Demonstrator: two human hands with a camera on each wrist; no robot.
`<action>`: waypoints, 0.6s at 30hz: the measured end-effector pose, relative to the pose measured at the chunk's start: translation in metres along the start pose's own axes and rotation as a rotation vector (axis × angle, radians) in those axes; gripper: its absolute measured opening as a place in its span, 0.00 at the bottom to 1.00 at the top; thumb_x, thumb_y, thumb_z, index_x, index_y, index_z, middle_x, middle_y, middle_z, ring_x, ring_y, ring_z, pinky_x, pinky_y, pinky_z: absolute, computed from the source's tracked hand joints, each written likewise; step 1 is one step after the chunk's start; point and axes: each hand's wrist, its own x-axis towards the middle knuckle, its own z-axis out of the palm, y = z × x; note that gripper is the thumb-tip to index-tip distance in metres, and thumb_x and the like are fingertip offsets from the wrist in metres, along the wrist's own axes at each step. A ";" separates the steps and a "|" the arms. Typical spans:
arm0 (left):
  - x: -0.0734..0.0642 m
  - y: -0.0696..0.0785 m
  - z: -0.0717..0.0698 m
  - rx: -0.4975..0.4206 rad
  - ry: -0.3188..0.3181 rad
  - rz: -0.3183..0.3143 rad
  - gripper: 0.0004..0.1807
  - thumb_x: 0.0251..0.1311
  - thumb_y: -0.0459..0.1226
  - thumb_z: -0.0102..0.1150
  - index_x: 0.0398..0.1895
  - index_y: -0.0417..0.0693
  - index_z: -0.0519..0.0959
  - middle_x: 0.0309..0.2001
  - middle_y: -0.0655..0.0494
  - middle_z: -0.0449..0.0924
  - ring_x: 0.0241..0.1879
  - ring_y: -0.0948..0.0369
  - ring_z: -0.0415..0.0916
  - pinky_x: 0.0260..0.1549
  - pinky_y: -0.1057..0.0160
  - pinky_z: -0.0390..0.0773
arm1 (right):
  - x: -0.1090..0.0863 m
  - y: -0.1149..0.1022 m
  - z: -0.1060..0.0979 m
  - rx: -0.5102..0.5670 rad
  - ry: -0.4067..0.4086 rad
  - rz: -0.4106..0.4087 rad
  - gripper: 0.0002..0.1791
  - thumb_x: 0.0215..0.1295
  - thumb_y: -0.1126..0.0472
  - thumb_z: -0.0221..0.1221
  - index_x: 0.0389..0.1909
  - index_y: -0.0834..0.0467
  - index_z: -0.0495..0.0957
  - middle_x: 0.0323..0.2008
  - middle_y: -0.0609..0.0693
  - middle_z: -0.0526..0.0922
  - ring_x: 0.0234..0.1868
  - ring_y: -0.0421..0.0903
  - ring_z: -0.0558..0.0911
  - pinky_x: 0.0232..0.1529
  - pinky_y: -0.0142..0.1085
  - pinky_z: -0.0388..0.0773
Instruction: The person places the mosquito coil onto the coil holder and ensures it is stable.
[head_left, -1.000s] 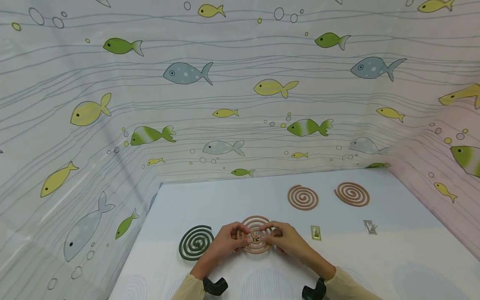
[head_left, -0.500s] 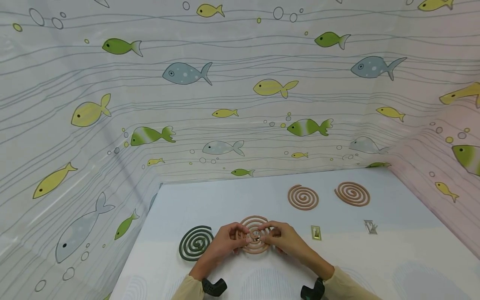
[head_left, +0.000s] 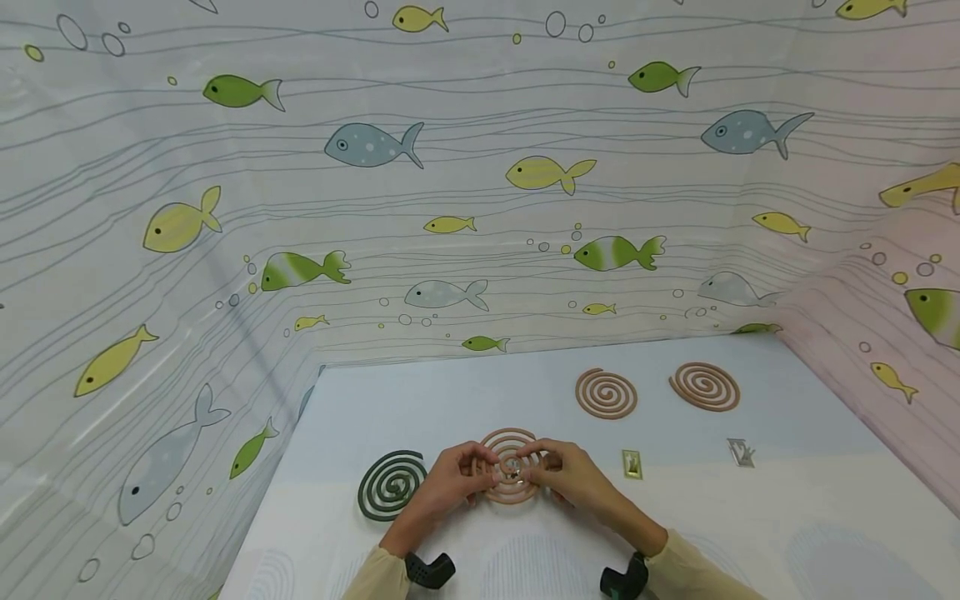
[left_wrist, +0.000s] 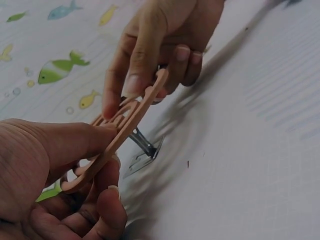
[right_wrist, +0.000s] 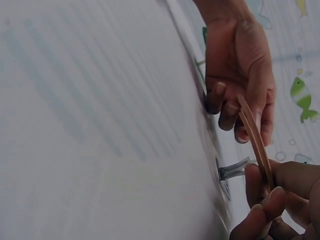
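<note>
Currently we are pinching the brown coil (left_wrist: 132,124) by opposite edges, left hand (head_left: 452,478) and right hand (head_left: 567,472) both curled; the green coil (head_left: 392,486) is lying just beside our left hand, two other coils (head_left: 607,394) well apart; ours is showing spaced, thin rings above a metal stand (left_wrist: 142,142); fish-printed walls (head_left: 480,192) are enclosing the white surface (head_left: 810,508).

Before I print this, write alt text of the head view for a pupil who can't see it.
A person's left hand and right hand hold a brown spiral coil, metal glinting at its middle, over a white table. A dark green coil lies left; two more brown coils and two small metal pieces lie right. Fish-patterned walls stand behind.
</note>
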 end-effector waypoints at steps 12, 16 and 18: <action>0.002 0.000 0.001 0.002 -0.005 0.001 0.15 0.61 0.33 0.72 0.49 0.38 0.82 0.34 0.52 0.79 0.25 0.64 0.69 0.21 0.67 0.72 | -0.003 -0.002 -0.001 0.001 0.011 0.002 0.17 0.68 0.51 0.68 0.56 0.49 0.83 0.23 0.56 0.81 0.15 0.40 0.67 0.15 0.30 0.64; 0.003 0.000 0.002 0.002 -0.014 -0.003 0.16 0.61 0.33 0.72 0.50 0.39 0.81 0.33 0.52 0.79 0.24 0.62 0.70 0.21 0.67 0.72 | -0.004 -0.002 -0.003 -0.001 0.014 -0.003 0.17 0.68 0.51 0.68 0.56 0.49 0.83 0.24 0.56 0.82 0.15 0.40 0.68 0.15 0.30 0.65; 0.003 -0.001 0.003 0.004 -0.018 -0.001 0.16 0.61 0.34 0.72 0.50 0.39 0.81 0.32 0.52 0.79 0.24 0.61 0.69 0.20 0.67 0.72 | -0.005 0.000 -0.003 -0.005 0.014 0.001 0.17 0.68 0.52 0.68 0.56 0.49 0.83 0.23 0.55 0.81 0.15 0.40 0.68 0.15 0.30 0.65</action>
